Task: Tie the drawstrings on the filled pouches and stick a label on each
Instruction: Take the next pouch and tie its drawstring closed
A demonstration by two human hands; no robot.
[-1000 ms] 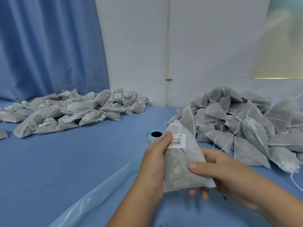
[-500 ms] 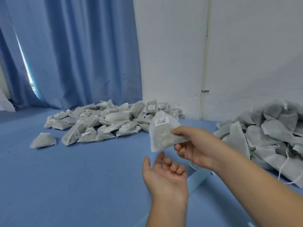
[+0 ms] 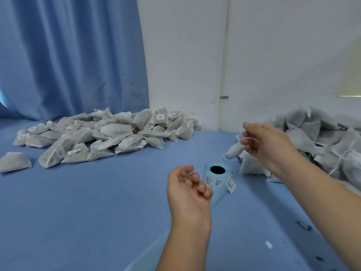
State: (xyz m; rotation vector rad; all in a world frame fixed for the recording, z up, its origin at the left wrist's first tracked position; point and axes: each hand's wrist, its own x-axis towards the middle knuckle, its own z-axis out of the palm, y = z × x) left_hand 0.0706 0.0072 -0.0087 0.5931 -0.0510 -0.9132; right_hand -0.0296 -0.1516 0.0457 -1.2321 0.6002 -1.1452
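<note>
Blue table [image 3: 78, 212]: your left hand [image 3: 188, 189] hovers loosely curled, empty, beside the label roll [image 3: 214, 179]; your right hand [image 3: 267, 143] likewise, near unlabelled pouches [image 3: 322, 137].

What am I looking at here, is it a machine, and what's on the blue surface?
No machine: a person's two bare hands, filmed by a camera worn on their head, looking forward and down. On the blue surface lie labelled pouches at the left, unlabelled pouches at the right, and a label roll between. The left hand is loosely curled and holds nothing. A thin string shows by the right hand; whether its fingers hold it is unclear.
</note>
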